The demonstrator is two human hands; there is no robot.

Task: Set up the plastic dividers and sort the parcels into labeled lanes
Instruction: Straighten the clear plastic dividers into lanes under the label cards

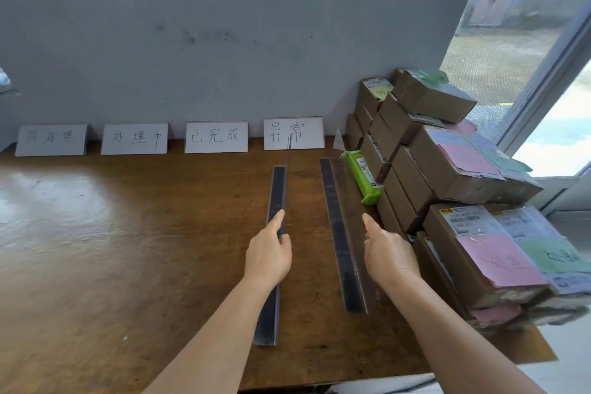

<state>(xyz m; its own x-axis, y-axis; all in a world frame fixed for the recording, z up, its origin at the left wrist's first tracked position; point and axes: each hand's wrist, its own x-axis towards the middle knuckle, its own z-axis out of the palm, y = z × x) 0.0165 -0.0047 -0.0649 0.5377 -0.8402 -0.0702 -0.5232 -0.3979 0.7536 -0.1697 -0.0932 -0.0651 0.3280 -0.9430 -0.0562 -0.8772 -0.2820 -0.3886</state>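
Two dividers: one point(277, 189) gripped by left hand point(268, 253); other point(340, 233) flat on table point(128, 233)
Right hand point(388, 253): fingers relaxed, holding nothing, beside parcels point(447, 169)

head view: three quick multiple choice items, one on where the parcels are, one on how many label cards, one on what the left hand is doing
1. Where is the parcel stack?
A. at the table's right end
B. at the left end
C. on the floor

2. How many label cards lean on the wall?
A. two
B. four
C. six

3. What is the left hand doing?
A. lying flat on the table
B. lifting a parcel
C. gripping a divider

Answers:
1. A, the boxes are piled beside the window on the right.
2. B, four white cards stand in a row along the wall.
3. C, its fingers curl round the dark strip; the right hand is by the other divider with fingers straight.
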